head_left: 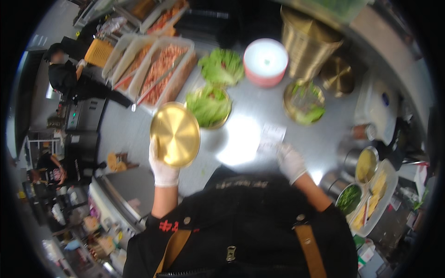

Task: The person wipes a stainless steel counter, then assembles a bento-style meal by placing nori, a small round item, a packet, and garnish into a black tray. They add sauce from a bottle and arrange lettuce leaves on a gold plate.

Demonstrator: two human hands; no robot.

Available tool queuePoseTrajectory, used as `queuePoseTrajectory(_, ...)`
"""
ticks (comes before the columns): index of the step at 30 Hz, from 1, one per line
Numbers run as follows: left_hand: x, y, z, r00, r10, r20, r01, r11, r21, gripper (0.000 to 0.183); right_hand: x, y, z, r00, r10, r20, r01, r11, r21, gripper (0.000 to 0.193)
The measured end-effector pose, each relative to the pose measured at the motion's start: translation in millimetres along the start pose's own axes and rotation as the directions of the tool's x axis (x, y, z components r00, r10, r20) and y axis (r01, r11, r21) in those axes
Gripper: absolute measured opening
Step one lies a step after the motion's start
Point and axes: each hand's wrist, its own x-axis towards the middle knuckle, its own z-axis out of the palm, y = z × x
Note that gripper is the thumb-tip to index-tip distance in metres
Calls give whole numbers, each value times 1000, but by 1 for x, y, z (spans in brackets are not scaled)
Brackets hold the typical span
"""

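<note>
My left hand (163, 169), in a white glove, holds a shallow round gold metal plate (178, 129), its shiny face toward me. My right hand (292, 163), gloved too, has its fingertips at the lower right corner of a white printed paper slip (273, 134) and seems to pinch it; blur softens the fingers. Just beyond the plate sits a gold bowl of green lettuce (211, 106), with another heap of lettuce (221, 66) behind it. Past the slip stands a gold bowl (303, 103) with greens and pale strands.
Clear tubs of chopped meat (162, 69) with tongs stand far left. A stack of pink-rimmed white bowls (265, 60) and tall gold stacked bowls (308, 44) are at the back. Metal pots (366, 164) and a food tub (376, 199) line the right. A person (65, 74) stands far left.
</note>
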Motion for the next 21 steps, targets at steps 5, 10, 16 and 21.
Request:
queuePoseTrajectory(5, 15, 5, 8, 957, -277, 91, 256, 648, -717, 47, 27, -29, -48, 974, 119, 192, -124, 992, 13, 33)
queuePoseTrajectory(10, 54, 5, 18, 942, -222, 251, 335, 579, -743, 51, 79, -92, -166, 924, 24, -381, 60, 977, 206, 16)
queuePoseTrajectory(16, 101, 6, 22, 876, -156, 456, 464, 530, -710, 52, 169, -164, -363, 339, -427, -839, 138, 904, -404, 23)
queuePoseTrajectory(21, 132, -3, 13, 811, -205, 548, 564, 524, -638, 57, 249, -166, -463, 634, -141, -760, -388, 792, -471, 41)
